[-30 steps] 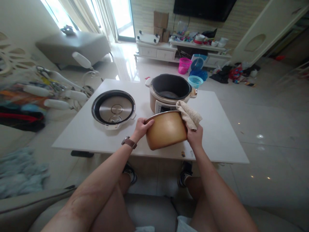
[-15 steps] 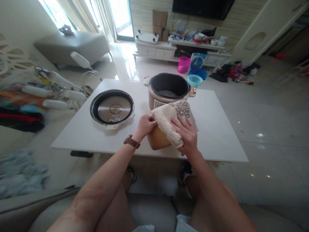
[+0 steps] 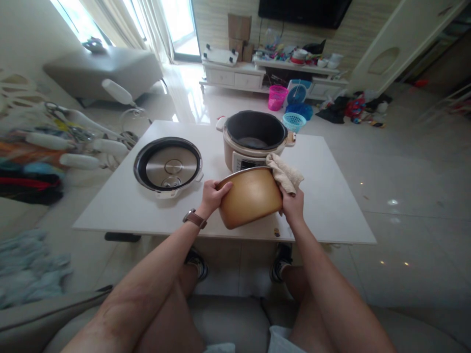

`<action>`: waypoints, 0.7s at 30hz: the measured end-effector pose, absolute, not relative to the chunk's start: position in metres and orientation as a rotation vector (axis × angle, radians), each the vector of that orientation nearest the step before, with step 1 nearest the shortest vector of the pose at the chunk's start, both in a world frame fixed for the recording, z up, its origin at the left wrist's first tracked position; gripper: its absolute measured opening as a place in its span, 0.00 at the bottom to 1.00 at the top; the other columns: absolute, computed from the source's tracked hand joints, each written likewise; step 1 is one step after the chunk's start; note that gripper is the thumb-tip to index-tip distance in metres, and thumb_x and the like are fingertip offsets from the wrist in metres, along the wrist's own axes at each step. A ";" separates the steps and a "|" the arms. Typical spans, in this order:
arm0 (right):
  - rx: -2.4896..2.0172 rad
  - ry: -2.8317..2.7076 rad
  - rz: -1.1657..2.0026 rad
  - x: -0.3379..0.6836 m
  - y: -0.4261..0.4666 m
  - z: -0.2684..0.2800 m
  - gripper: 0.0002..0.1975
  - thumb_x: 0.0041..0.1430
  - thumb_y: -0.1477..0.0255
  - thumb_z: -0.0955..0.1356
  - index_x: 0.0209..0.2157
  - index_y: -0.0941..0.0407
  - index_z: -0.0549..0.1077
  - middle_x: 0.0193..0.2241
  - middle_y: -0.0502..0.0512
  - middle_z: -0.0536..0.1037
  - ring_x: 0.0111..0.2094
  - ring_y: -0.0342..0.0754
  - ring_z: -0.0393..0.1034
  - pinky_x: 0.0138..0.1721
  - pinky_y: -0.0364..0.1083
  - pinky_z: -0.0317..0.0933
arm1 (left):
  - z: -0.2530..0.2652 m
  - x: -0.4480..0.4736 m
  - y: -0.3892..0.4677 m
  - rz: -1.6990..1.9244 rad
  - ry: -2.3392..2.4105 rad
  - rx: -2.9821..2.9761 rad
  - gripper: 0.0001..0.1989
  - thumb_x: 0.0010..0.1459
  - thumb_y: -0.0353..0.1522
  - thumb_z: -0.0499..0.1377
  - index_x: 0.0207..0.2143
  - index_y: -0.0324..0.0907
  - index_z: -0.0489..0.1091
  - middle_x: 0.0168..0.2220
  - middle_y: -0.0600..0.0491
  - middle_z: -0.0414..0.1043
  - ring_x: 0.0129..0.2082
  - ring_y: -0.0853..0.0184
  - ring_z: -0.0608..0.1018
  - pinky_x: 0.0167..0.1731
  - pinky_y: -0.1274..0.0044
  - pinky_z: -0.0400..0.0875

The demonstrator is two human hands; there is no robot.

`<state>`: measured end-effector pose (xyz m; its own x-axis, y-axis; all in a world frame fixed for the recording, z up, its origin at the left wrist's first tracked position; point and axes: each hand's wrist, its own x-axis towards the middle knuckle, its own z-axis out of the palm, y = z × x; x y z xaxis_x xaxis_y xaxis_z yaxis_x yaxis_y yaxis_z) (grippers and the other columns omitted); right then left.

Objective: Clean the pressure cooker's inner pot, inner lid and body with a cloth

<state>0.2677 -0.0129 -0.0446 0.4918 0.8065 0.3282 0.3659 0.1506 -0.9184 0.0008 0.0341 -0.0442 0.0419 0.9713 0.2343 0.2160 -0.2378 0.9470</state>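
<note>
A gold-coloured inner pot (image 3: 250, 196) is tilted in front of me above the near edge of the table, its outer side facing me. My left hand (image 3: 213, 197) grips its left rim, thumb on the outside. At its right side, my right hand (image 3: 293, 203) is closed on a beige cloth (image 3: 286, 174) that hangs over the rim. Just behind stands the pressure cooker body (image 3: 230, 147), open at the top with a dark inside. To the left the round cooker lid (image 3: 171, 166) lies with its metal underside up. The inside of the pot is hidden.
The white table (image 3: 327, 206) carries the cooker and lid. Beyond it on the floor are a pink basket (image 3: 276, 98) and a light blue basket (image 3: 294, 121). A lamp with white shades (image 3: 79, 161) stands at the left, near the table.
The cloth has slid off the pot's outer side to its right rim, baring the gold surface. My right hand has shifted to the pot's right side; the pot has turned and lifted slightly.
</note>
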 end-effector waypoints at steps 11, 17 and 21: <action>-1.483 -1.055 0.419 0.280 -0.009 -0.037 0.19 0.55 0.57 0.74 0.41 0.57 0.84 0.45 0.62 0.87 0.51 0.63 0.81 0.57 0.62 0.72 | -0.042 0.009 0.039 1.159 1.156 1.625 0.30 0.54 0.53 0.61 0.16 0.43 0.53 0.19 0.59 0.47 0.22 0.74 0.52 0.23 0.76 0.43; -1.486 -1.101 0.347 0.281 -0.011 -0.039 0.19 0.57 0.58 0.73 0.43 0.58 0.83 0.45 0.63 0.87 0.49 0.63 0.82 0.56 0.63 0.73 | -0.022 0.019 0.036 1.095 1.236 1.691 0.32 0.56 0.54 0.61 0.15 0.43 0.53 0.19 0.58 0.47 0.22 0.74 0.51 0.23 0.75 0.43; -1.355 -1.395 0.164 0.270 -0.031 -0.023 0.18 0.60 0.63 0.71 0.49 0.55 0.82 0.49 0.63 0.86 0.54 0.65 0.80 0.59 0.63 0.71 | -0.019 0.024 0.035 1.098 1.235 1.691 0.31 0.56 0.53 0.61 0.15 0.42 0.54 0.19 0.58 0.48 0.22 0.74 0.52 0.23 0.75 0.44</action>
<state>0.2698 -0.0308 -0.0229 0.2899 0.7586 0.5835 0.6026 0.3290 -0.7271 0.0237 0.0352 -0.0194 0.1637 0.9655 0.2023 0.3143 -0.2454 0.9171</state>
